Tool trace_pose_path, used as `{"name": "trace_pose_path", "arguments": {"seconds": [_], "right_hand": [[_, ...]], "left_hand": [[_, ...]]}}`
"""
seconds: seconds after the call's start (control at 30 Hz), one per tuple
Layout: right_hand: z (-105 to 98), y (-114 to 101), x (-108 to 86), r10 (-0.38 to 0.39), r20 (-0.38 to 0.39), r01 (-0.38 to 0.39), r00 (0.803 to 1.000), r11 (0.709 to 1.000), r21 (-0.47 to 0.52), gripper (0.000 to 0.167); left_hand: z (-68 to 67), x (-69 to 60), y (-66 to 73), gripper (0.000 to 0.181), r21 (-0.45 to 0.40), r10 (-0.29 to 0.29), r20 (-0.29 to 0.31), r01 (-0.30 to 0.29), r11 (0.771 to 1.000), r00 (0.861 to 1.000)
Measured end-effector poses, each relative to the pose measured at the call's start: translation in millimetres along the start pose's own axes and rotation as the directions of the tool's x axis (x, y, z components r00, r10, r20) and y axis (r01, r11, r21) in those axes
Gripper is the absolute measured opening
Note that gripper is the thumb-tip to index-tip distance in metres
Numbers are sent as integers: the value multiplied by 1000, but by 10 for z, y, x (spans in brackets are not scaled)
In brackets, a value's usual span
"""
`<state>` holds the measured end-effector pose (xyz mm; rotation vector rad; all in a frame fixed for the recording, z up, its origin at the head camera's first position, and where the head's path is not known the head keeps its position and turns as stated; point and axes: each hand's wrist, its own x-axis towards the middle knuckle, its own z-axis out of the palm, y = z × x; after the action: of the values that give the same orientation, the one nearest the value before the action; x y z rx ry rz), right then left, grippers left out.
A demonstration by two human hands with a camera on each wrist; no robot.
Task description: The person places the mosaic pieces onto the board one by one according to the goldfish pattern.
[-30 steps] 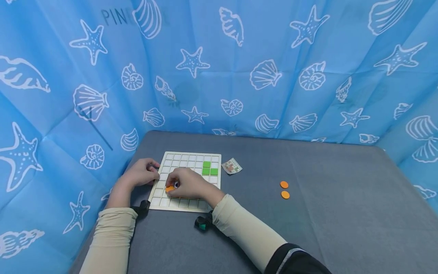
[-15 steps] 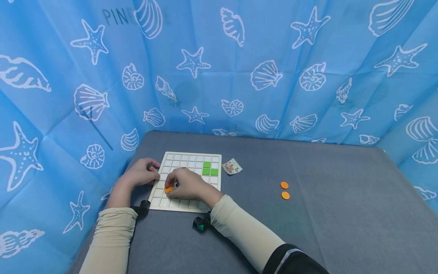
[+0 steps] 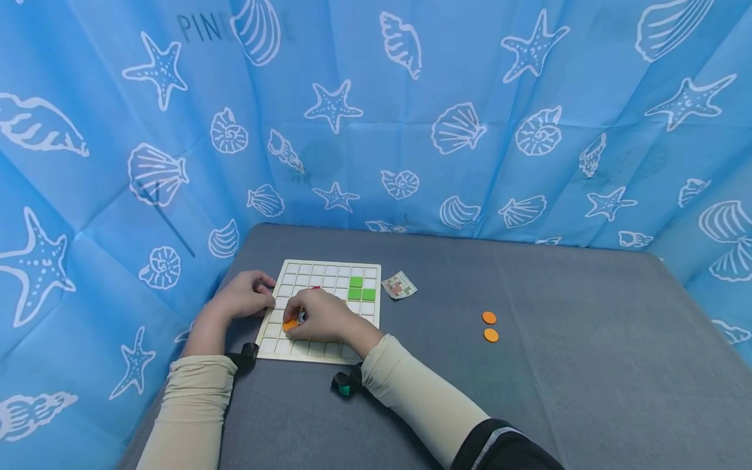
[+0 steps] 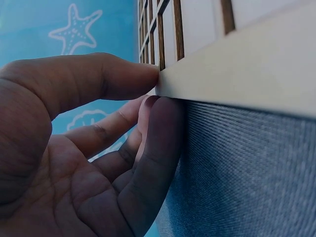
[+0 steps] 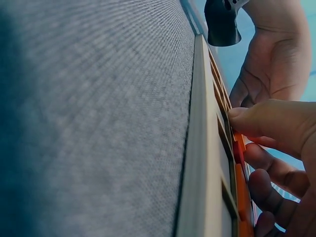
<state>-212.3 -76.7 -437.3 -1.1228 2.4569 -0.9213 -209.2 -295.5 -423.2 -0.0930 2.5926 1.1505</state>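
A pale grid board (image 3: 343,354) with white squares lies on the table. My left hand (image 3: 243,295) is at its left side; in the left wrist view the thumb and index finger (image 4: 163,121) pinch the board's edge. My right hand (image 3: 322,316) reaches over the board's lower middle, thumb and fingers around an orange disc (image 3: 290,325) on the grid. Beside those fingertips, the right wrist view shows a red piece (image 5: 238,152) and more orange (image 5: 242,192) in the cells. Green squares (image 3: 355,294) fill some cells at the upper right. The right hand hides much of the board's middle.
Two orange discs (image 3: 489,317) lie apart on the grey table (image 3: 587,365), right of the board. A small patterned card (image 3: 399,285) sits just beyond the board's right edge. A blue shell-print curtain (image 3: 376,156) surrounds the table's back and sides.
My right hand has shifted very slightly left over the same spot, uncovering a bit of red above its knuckles. The left hand and board stay as they were.
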Motion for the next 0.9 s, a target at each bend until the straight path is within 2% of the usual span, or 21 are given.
{"name": "trace_pose_path", "arguments": {"seconds": [0.67, 0.9], "right_hand": [[-6, 4, -26, -45, 34, 44, 998, 999, 30, 11], [-24, 4, -47, -61, 18, 61, 998, 998, 33, 12]], "left_hand": [[0, -15, 23, 48, 14, 3, -7, -2, 1000, 1000], [3, -15, 22, 48, 11, 3, -3, -2, 1000, 1000]]}}
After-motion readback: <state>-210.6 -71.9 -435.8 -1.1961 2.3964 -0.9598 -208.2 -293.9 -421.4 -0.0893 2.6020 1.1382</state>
